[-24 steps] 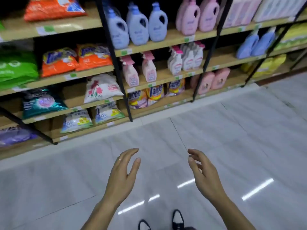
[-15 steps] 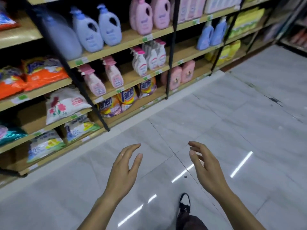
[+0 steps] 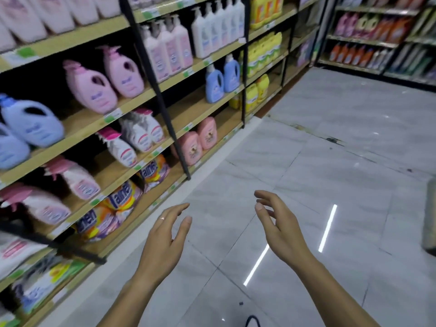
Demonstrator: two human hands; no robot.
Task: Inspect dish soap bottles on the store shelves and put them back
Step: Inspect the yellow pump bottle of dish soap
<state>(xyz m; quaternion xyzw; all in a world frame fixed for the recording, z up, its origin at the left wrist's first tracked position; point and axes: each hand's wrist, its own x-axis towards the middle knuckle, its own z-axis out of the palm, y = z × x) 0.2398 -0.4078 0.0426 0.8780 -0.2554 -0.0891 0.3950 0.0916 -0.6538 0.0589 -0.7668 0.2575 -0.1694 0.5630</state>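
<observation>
My left hand and my right hand hover over the tiled floor, palms facing each other, fingers relaxed, holding nothing. Wooden shelves run along the left. They carry pink jugs, blue jugs, pink spray bottles, tall pump bottles and, further along, yellow bottles. Both hands are well short of the shelves and touch none of the bottles.
Detergent bags lie on the low shelf near my left hand. Black metal uprights divide the shelf bays. A second shelf unit with orange and mixed bottles stands at the far right. Grey marble floor stretches ahead. A dark object sits at the right edge.
The view has swung right along the aisle, so the shelves slid left and the yellow bottles and far shelf unit came into view. Both hands keep the same empty, relaxed pose.
</observation>
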